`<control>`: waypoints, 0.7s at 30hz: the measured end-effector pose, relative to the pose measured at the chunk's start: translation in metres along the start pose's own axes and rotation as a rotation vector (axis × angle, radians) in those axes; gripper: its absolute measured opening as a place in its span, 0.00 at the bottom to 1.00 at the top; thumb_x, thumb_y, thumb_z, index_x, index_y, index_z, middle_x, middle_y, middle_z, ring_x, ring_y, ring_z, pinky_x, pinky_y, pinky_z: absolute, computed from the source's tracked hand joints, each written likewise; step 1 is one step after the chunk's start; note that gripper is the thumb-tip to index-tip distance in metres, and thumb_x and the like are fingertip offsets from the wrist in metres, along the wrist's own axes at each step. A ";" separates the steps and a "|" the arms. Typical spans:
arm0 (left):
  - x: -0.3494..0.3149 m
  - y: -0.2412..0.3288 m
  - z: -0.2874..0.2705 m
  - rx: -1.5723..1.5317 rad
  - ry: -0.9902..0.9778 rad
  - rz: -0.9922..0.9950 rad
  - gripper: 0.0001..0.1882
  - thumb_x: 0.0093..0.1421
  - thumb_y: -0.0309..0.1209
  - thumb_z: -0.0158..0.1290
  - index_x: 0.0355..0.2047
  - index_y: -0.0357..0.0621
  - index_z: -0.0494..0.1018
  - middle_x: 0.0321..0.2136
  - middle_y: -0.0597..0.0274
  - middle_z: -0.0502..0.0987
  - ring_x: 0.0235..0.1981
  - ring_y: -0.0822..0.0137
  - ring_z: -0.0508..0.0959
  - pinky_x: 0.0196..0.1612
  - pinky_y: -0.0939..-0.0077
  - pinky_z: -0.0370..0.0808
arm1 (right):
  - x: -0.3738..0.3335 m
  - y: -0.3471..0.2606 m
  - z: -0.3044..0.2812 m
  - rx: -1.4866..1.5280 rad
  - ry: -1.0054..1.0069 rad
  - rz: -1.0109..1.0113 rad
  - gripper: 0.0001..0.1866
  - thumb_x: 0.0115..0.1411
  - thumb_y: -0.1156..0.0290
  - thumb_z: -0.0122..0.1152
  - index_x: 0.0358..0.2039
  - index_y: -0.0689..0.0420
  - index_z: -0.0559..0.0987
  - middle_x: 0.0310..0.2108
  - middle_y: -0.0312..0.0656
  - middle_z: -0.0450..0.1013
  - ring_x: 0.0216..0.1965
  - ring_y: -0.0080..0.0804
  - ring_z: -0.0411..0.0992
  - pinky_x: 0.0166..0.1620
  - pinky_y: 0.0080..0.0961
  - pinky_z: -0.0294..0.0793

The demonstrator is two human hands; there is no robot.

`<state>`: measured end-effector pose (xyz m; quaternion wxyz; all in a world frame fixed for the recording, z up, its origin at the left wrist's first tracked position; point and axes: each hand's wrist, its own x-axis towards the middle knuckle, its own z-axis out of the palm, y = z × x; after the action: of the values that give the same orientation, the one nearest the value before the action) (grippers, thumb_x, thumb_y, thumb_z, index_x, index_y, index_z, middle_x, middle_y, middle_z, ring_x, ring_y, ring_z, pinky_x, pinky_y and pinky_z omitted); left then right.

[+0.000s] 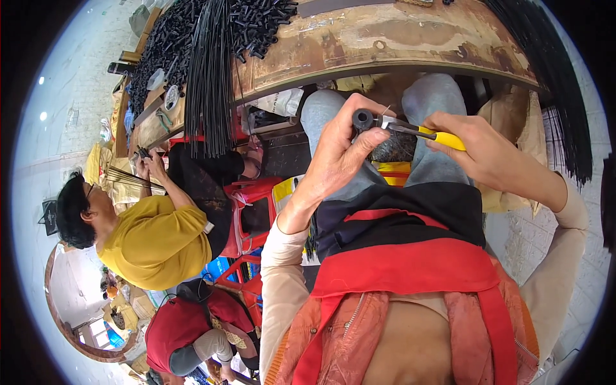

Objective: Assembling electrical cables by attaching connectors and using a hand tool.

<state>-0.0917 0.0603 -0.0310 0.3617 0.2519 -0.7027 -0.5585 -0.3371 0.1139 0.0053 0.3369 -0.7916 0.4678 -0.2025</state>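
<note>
Above my lap, my left hand [337, 151] is closed around a short black tube [362, 119], its round open end showing between thumb and fingers. My right hand [478, 144] grips a pair of pliers [444, 137] with yellow and black handles. The metal jaws of the pliers reach to the side of the tube, beside my left thumb. A thin wire seems to stick up near the jaws; what they pinch is too small to make out.
Ahead is a worn wooden table [410, 42]. A heap of black tubes [170, 48] and a bundle of long black rods [212, 77] lie at its left; more black rods [558, 83] hang at its right. Two people work at left, one in a yellow top [154, 240], near red chairs [253, 192].
</note>
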 end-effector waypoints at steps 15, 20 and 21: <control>0.006 -0.004 -0.004 -0.044 0.013 -0.006 0.21 0.66 0.32 0.49 0.56 0.37 0.64 0.32 0.65 0.69 0.34 0.74 0.68 0.40 0.80 0.66 | 0.017 0.008 -0.012 0.028 -0.103 0.108 0.10 0.60 0.67 0.58 0.32 0.62 0.73 0.21 0.47 0.70 0.24 0.46 0.70 0.31 0.34 0.68; 0.025 -0.017 -0.023 -0.126 0.279 0.125 0.31 0.70 0.47 0.39 0.62 0.32 0.57 0.26 0.67 0.64 0.28 0.75 0.63 0.35 0.81 0.63 | 0.085 0.111 -0.057 -0.316 0.432 -0.140 0.12 0.51 0.71 0.57 0.36 0.62 0.74 0.31 0.54 0.75 0.36 0.54 0.73 0.40 0.42 0.71; 0.028 -0.019 -0.022 -0.118 0.262 0.105 0.31 0.70 0.46 0.40 0.62 0.32 0.57 0.26 0.67 0.64 0.28 0.76 0.64 0.35 0.82 0.63 | 0.097 0.133 -0.070 -0.339 0.441 -0.130 0.12 0.51 0.71 0.57 0.36 0.62 0.74 0.31 0.54 0.75 0.36 0.54 0.73 0.40 0.42 0.71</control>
<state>-0.0920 0.0210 -0.0407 0.4931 0.2636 -0.6277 -0.5417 -0.4153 -0.0403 -0.0417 0.0763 -0.8020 0.5051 -0.3097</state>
